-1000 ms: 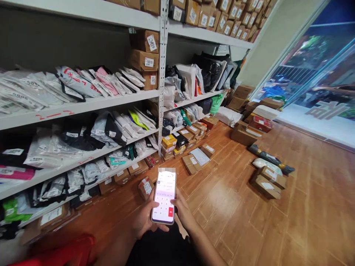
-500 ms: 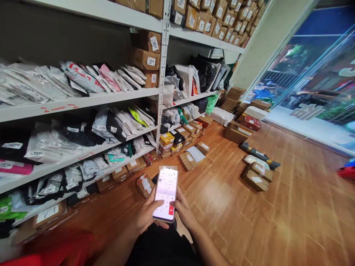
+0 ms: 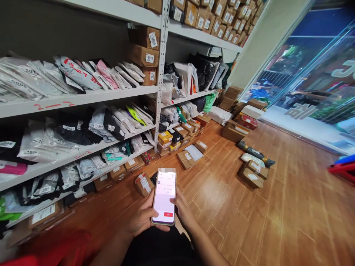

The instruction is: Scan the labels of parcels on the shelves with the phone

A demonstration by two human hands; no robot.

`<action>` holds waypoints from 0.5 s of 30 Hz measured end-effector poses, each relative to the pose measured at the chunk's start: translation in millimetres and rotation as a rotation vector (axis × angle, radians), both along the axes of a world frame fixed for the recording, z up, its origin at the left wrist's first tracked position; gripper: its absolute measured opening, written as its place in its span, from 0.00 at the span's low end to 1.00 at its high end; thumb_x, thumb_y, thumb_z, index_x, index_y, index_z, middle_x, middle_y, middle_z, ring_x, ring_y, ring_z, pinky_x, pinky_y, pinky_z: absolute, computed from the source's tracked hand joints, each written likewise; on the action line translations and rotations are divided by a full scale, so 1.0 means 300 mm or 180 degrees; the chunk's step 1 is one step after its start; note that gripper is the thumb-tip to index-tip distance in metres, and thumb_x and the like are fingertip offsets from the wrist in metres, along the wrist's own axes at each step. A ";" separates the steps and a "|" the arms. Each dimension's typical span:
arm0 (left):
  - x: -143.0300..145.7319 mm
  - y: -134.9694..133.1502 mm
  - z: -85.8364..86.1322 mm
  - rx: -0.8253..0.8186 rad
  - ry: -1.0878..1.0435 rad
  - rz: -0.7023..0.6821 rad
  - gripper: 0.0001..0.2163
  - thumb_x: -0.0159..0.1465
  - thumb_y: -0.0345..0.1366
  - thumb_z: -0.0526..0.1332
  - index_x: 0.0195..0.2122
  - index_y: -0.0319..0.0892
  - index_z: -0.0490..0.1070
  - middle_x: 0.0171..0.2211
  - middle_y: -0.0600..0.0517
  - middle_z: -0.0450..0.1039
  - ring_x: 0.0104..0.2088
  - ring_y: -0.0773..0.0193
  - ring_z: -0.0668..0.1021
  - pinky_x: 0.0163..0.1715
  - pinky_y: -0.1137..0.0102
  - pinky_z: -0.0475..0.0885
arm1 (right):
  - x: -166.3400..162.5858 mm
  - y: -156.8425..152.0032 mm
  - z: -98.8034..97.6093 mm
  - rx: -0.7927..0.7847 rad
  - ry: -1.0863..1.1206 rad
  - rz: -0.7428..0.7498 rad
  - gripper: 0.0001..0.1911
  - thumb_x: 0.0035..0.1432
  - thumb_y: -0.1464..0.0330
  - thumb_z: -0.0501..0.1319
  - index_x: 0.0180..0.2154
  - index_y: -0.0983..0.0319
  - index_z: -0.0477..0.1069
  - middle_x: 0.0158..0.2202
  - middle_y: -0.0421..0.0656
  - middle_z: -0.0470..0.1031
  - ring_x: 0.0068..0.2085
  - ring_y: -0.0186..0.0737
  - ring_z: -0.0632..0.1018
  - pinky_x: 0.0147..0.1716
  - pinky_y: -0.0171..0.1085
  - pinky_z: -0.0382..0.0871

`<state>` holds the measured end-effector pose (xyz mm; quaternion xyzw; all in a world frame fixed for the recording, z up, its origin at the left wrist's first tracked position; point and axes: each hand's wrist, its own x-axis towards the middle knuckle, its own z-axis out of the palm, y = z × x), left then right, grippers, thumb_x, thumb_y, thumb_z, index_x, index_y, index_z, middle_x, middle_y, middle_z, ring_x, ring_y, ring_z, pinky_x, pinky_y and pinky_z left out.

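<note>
While two hands, left hand (image 3: 142,218) and right hand (image 3: 185,210), hold one phone (image 3: 164,197).

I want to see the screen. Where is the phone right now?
The phone sits low in the middle of the head view, held between the left hand and right hand, above the wooden floor.

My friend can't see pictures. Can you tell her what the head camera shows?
Two hands, the left hand and right hand, hold a lit phone above a wooden floor. Shelves at the left are packed with parcel bags, and cardboard boxes lie on the floor.
</note>
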<state>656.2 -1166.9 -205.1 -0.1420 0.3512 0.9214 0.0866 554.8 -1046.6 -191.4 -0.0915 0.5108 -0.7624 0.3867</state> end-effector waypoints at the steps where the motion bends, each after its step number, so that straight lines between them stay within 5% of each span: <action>1: -0.002 -0.001 -0.007 -0.0013 -0.0047 0.0008 0.48 0.53 0.25 0.57 0.64 0.62 0.22 0.54 0.45 0.67 0.42 0.50 0.78 0.32 0.59 0.77 | 0.003 -0.006 -0.001 0.0021 -0.0042 -0.0070 0.17 0.41 0.68 0.61 0.38 0.59 0.73 0.36 0.39 0.79 0.37 0.46 0.75 0.38 0.39 0.65; 8: -0.024 -0.012 -0.051 0.0514 0.0036 -0.0078 0.49 0.48 0.28 0.56 0.64 0.62 0.23 0.58 0.48 0.62 0.45 0.49 0.77 0.35 0.57 0.76 | -0.005 -0.040 -0.040 0.0093 -0.0292 -0.0392 0.13 0.43 0.63 0.66 0.34 0.59 0.72 0.28 0.37 0.78 0.28 0.40 0.73 0.29 0.36 0.65; 15: -0.111 0.090 -0.080 0.0171 -0.0498 -0.0165 0.37 0.56 0.39 0.56 0.64 0.48 0.38 0.48 0.42 0.71 0.38 0.51 0.78 0.31 0.60 0.73 | -0.041 0.030 -0.081 0.0252 -0.0573 -0.0385 0.27 0.31 0.74 0.68 0.40 0.59 0.73 0.28 0.39 0.81 0.29 0.44 0.77 0.28 0.37 0.67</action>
